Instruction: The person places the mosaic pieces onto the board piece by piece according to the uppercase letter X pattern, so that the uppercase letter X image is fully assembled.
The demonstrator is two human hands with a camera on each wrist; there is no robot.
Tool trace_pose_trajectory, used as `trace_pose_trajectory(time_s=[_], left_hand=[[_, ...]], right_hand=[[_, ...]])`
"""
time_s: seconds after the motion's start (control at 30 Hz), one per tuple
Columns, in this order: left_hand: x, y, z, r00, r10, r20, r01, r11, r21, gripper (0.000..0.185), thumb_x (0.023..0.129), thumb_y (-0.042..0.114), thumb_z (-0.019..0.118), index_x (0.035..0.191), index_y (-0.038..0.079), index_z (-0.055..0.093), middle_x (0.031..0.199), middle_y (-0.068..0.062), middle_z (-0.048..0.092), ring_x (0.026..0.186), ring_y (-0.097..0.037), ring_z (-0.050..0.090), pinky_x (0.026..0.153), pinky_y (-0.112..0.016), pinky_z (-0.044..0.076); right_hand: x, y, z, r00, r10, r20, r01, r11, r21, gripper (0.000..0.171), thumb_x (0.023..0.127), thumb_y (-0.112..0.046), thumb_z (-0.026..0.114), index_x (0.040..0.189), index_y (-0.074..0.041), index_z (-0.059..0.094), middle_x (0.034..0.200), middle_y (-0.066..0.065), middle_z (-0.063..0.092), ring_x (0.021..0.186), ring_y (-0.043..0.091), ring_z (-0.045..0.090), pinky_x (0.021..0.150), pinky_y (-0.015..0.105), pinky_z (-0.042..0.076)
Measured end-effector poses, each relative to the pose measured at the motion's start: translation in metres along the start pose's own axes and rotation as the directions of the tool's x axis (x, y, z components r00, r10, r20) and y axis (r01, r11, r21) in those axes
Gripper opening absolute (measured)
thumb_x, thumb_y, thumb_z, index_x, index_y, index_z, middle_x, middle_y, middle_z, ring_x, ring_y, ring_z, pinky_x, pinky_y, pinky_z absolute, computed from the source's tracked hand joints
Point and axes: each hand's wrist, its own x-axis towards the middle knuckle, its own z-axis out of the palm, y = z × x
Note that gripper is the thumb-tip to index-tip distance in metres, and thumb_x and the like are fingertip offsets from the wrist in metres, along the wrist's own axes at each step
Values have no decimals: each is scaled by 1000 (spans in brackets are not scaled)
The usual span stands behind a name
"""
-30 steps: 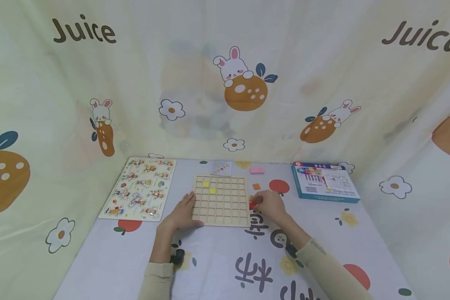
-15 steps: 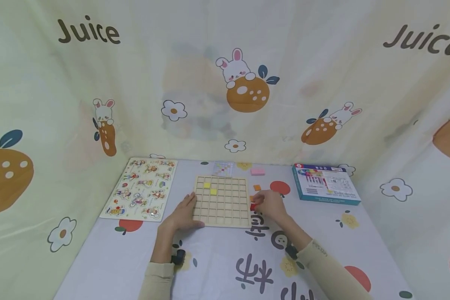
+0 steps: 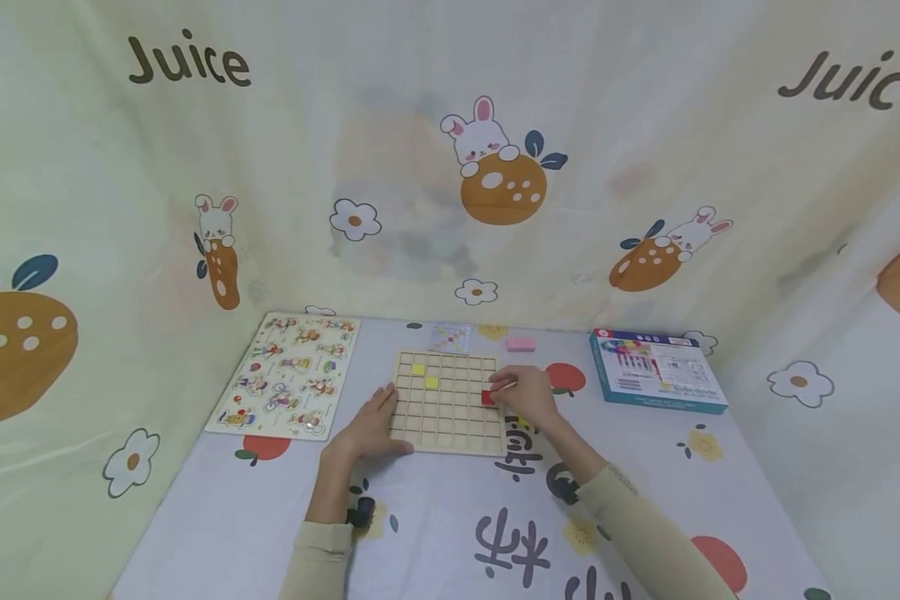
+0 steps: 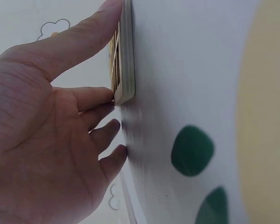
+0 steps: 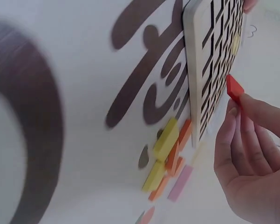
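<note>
A wooden grid board lies flat on the table, with one yellow tile and a second yellow tile in cells near its far left corner. My left hand rests along the board's left side, fingers extended, with the thumb at the near edge. Between thumb and fingertips, my right hand pinches a red square tile over the right part of the board. Yellow tiles and orange tiles lie beside the board's right edge, mostly covered by the right hand in the head view.
A printed pattern card lies behind the board, and a pink block is to its right. At the left is a picture puzzle board; a flat teal box sits at the back right. A patterned curtain hangs behind the table.
My right hand has lifted the red tile from beside the board and carried it left over the board's right columns. The left hand stays in place; the head view shifts slightly.
</note>
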Motion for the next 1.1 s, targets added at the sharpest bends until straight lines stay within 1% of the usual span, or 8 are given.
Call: trace_pose_trajectory(time_s=[0.1, 0.2, 0.33, 0.6, 0.77, 0.83, 0.97, 1.1], left_hand=[[1, -1, 2, 1000, -1, 3, 1, 1000, 8, 111, 81, 43, 87, 163, -2, 27, 174, -14, 16, 160, -34, 13, 130, -49, 18], [2, -2, 4, 1000, -4, 2, 4, 1000, 10, 111, 81, 43, 87, 163, -2, 27, 174, -13, 16, 161, -34, 13, 130, -49, 18], [2, -3, 5, 1000, -6, 2, 6, 1000, 15, 111, 81, 44, 87, 163, -1, 27, 174, -13, 15, 161, -33, 12, 130, -48, 17], [3, -2, 4, 1000, -6, 0, 6, 1000, 17, 112, 81, 44, 88, 163, -1, 27, 174, -13, 16, 161, -33, 13, 130, -48, 18], [4, -1, 2, 1000, -9, 2, 9, 1000, -3, 112, 81, 43, 89, 163, -1, 27, 174, -13, 16, 161, -33, 12, 130, -49, 18], [4, -1, 2, 1000, -10, 0, 10, 1000, -1, 112, 81, 43, 89, 163, -1, 27, 174, -13, 16, 161, -33, 13, 130, -49, 18], [4, -1, 2, 1000, -7, 3, 7, 1000, 11, 111, 81, 43, 88, 163, -1, 27, 174, -12, 16, 161, -33, 12, 130, -48, 18], [4, -1, 0, 1000, -8, 5, 8, 1000, 4, 111, 81, 42, 89, 163, -1, 27, 174, -13, 16, 161, -34, 11, 130, -49, 18]], right_hand=[[6, -1, 7, 1000, -17, 14, 16, 1000, 27, 24, 83, -8, 88, 105, -9, 81, 86, -3, 78, 76, 14, 74, 64, 29, 60], [11, 0, 14, 1000, -16, 21, 15, 999, 50, 24, 82, -9, 89, 104, -11, 81, 86, -4, 78, 77, 13, 74, 67, 29, 59], [16, 2, 23, 1000, 16, 22, -18, 997, 74, 25, 80, -11, 91, 103, -14, 81, 86, -6, 78, 79, 12, 74, 69, 28, 59], [19, -10, 36, 998, 34, 55, -42, 988, 149, 25, 81, -10, 89, 104, -10, 81, 86, -3, 78, 81, 15, 73, 73, 31, 59], [24, -14, 49, 994, 81, 79, -91, 987, 133, 25, 81, -12, 90, 106, -13, 81, 86, -6, 77, 80, 13, 72, 72, 29, 59], [26, -15, 54, 992, 87, 91, -98, 988, 122, 25, 82, -13, 89, 106, -14, 81, 86, -7, 77, 80, 12, 72, 71, 28, 58], [28, -18, 62, 993, 63, 103, -76, 989, 125, 23, 84, -12, 88, 106, -13, 81, 86, -7, 77, 79, 12, 73, 72, 29, 60], [30, -22, 65, 994, 24, 102, -35, 994, 103, 21, 83, -10, 88, 103, -15, 81, 86, -8, 77, 79, 10, 73, 77, 32, 61]])
